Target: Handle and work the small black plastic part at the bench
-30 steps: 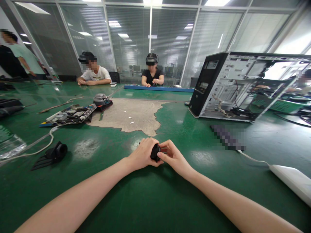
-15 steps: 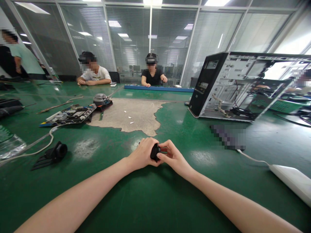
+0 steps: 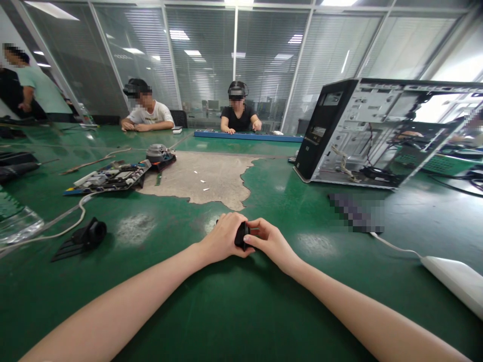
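Note:
A small black part point(image 3: 240, 237), of a kind I cannot make out, is held just above the green table point(image 3: 241, 311) in the middle of the view. My left hand point(image 3: 225, 235) is wrapped round it from the left, covering most of it. From the right, my right hand point(image 3: 267, 237) grips its edge between thumb and fingers. Its far side is hidden behind the hands. To the left lies a black piece with a round opening and flat slats point(image 3: 88, 234), apart from both hands.
Beyond the hands is a torn pale patch point(image 3: 211, 176) in the table covering. A circuit board point(image 3: 113, 176) with a cooler point(image 3: 158, 152) lies left. An open computer case point(image 3: 347, 136) stands right, near a white box with a cable point(image 3: 453, 276). Two people sit across the table.
Both hands keep their hold on the black part; my right fingers have shifted slightly on its edge. The whole view has moved a little.

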### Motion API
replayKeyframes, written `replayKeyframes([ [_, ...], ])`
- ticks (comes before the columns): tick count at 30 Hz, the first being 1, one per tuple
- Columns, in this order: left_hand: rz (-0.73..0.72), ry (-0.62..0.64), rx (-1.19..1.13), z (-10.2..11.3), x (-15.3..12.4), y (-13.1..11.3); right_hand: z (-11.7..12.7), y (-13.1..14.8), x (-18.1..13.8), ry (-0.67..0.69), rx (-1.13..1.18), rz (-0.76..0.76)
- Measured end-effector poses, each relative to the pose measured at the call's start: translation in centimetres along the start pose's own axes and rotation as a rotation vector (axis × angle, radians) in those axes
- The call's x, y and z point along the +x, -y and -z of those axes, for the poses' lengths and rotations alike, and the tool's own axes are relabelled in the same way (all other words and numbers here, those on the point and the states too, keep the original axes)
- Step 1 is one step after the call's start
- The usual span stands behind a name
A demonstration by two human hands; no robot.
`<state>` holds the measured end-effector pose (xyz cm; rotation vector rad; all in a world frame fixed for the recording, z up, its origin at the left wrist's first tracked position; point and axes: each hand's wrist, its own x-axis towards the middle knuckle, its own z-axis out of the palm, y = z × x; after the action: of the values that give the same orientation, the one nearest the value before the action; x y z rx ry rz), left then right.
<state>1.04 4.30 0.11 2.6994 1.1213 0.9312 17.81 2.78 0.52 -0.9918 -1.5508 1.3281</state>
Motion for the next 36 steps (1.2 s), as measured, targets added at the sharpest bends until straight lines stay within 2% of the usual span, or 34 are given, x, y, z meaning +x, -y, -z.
replayKeyframes([
  [7,-0.015,-0.024,-0.008,-0.4,-0.1,0.0,-0.6,0.4,0.1,-0.015,0.040,-0.053],
  [17,-0.016,-0.001,-0.019,-0.1,0.0,-0.1,-0.8,-0.1,-0.8,-0.036,-0.046,0.072],
  [27,0.003,-0.002,-0.033,-0.1,0.1,-0.1,-0.6,-0.2,-0.3,0.020,-0.050,0.071],
  [32,0.002,-0.007,-0.022,-0.1,0.0,-0.1,-0.7,0.2,-0.9,0.037,-0.028,0.187],
  [36,0.000,-0.011,-0.011,-0.2,0.0,-0.1,-0.8,0.2,-0.8,0.040,-0.037,0.155],
])
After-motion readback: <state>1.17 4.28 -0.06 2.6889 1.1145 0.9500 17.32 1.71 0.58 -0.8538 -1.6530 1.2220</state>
